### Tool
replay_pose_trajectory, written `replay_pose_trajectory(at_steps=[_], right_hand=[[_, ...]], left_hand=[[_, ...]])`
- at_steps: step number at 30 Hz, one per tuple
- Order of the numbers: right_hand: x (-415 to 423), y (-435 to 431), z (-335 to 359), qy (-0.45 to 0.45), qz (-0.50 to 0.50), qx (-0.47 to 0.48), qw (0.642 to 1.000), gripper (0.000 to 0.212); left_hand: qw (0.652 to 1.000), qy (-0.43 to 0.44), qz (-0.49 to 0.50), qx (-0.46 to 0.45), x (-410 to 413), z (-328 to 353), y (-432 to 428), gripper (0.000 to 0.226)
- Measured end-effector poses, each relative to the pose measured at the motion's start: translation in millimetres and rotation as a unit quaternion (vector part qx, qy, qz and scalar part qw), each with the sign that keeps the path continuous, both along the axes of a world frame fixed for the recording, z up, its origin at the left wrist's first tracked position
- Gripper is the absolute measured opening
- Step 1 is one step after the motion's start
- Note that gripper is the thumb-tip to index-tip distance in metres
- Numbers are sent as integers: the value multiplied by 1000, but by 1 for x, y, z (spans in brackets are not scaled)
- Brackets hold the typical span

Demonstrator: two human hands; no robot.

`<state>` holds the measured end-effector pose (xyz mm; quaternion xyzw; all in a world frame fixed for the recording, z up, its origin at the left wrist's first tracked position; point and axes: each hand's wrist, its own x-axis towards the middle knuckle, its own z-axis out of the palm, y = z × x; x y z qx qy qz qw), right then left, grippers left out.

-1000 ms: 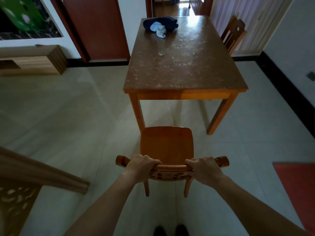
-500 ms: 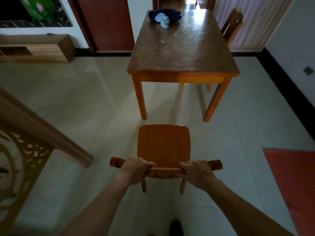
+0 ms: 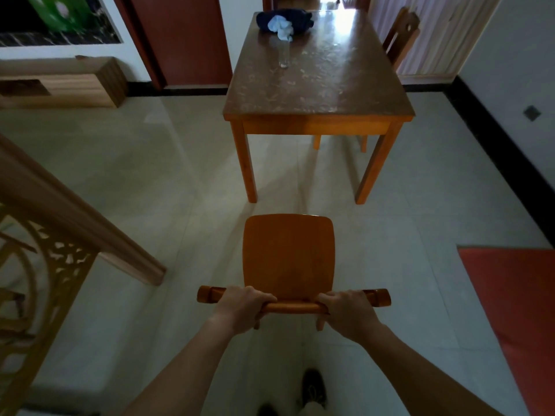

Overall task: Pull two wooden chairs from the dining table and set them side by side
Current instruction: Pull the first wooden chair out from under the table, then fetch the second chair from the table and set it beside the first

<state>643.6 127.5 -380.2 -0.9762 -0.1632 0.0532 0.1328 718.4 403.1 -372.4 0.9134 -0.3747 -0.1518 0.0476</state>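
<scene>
Pale glossy floor tiles (image 3: 156,163) fill most of what I see, with a red mat (image 3: 516,295) on them at my right. Ahead stands the dining table (image 3: 318,94), its speckled brown top on orange wooden legs, well apart from the chair I hold. A second wooden chair (image 3: 401,37) sits at the table's far right side, its back above the tabletop and two of its legs visible beneath. A carved wooden railing (image 3: 60,235) crosses at my left. The wooden chair (image 3: 288,256) in front of me stands clear of the table, seat facing it. My left hand (image 3: 244,307) is wrapped around the left part of its top rail and my right hand (image 3: 350,310) around the right part, both closed firmly on the wood. On the far end of the table lies a dark blue cloth bundle (image 3: 285,21) with something light blue on it, possibly a rag, and a clear drinking glass (image 3: 283,57) just in front
</scene>
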Motion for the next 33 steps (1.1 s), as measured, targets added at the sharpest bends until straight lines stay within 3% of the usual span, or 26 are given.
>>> replay_pose_trajectory(at_steps=[5, 8, 10, 13, 16, 19, 23, 28, 33], right_hand=[[2, -1, -3, -6, -3, -4, 1000, 24], [5, 1, 8, 43, -16, 27, 999, 47], [10, 5, 32, 50, -49, 155, 985, 70], [32, 6, 92, -83, -125, 325, 934, 78], [56, 2, 171, -200, -111, 419, 879, 72], [60, -5, 238, -287, -78, 444, 845, 75], [30, -23, 277, -330, -68, 442, 831, 81], [-15, -66, 297, -356, -83, 423, 829, 71], [-64, -140, 314, -400, -119, 415, 809, 70]], left_hand=[[1000, 15, 8, 9, 0, 4, -4, 31], [986, 162, 40, -29, 7, 28, -8, 41], [959, 216, 82, -167, 14, 63, -13, 51], [902, 85, 146, -397, 33, 132, -25, 59], [848, 32, 122, -515, 47, 202, -38, 62], [805, 21, 50, -590, 48, 248, -49, 70], [787, 46, -8, -615, 35, 273, -72, 75], [769, 64, -97, -629, 19, 295, -128, 64], [775, 45, -191, -601, 2, 316, -215, 56]])
